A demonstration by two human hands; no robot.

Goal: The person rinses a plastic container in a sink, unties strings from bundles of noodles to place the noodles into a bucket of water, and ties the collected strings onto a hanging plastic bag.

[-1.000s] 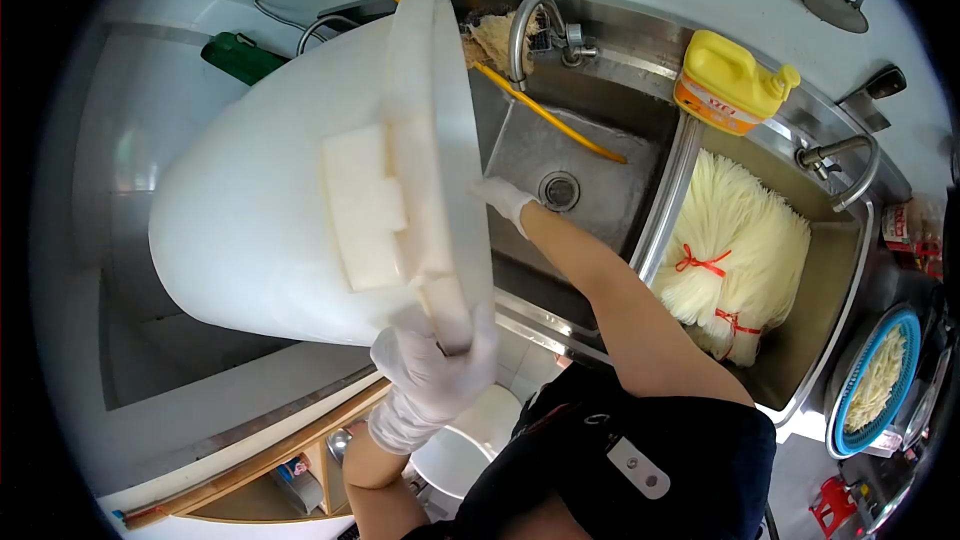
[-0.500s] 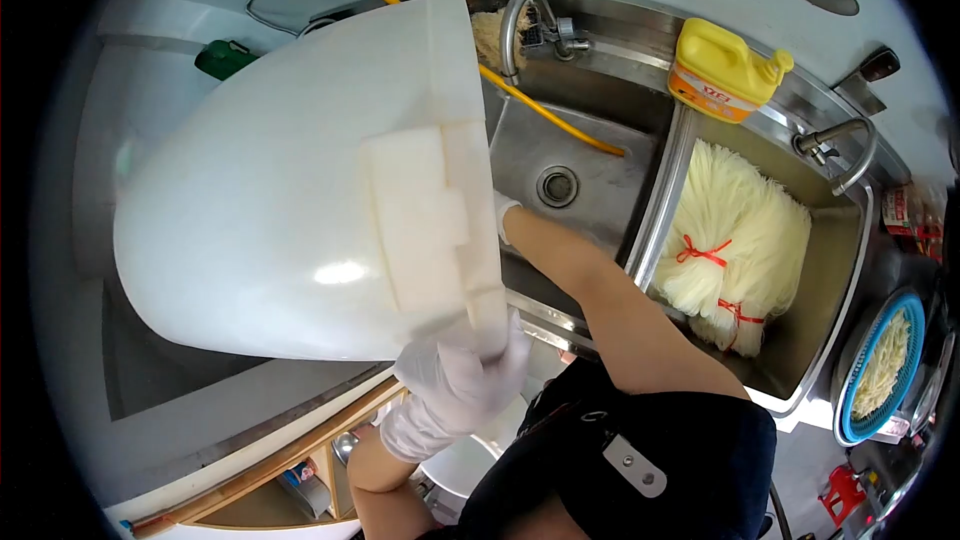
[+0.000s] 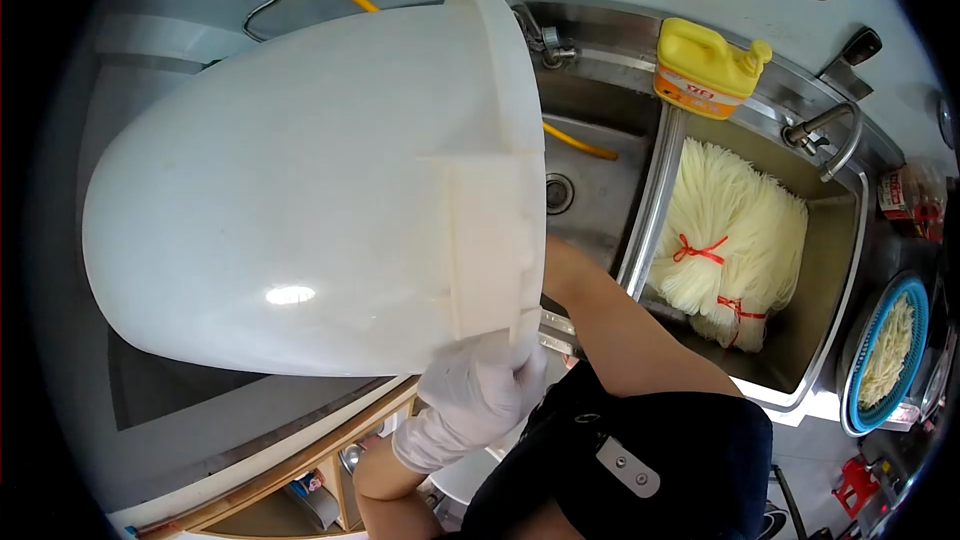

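Observation:
A large white plastic tub (image 3: 280, 180) lies tipped on its side in front of me. Its mouth faces right, over the left sink basin. My left hand (image 3: 480, 390), in a white glove, is closed around the near part of the tub's rim. My right forearm reaches in at the tub's mouth; the hand itself is hidden behind the rim. A yellow hose (image 3: 580, 142) runs behind the tub and ends in the metal sink basin (image 3: 610, 210), near its drain.
In the right basin lie pale noodle bundles (image 3: 735, 220) tied with red ribbon. A yellow jug (image 3: 708, 70) stands behind the divider, near a faucet (image 3: 835, 135). To the right sits a blue basket (image 3: 915, 360) of pale strips. Shelves (image 3: 290, 490) lie below the left counter.
The tub has shifted right and looks larger, covering more of the left basin and faucet. My left hand moved slightly right with its rim. My right glove has gone out of sight.

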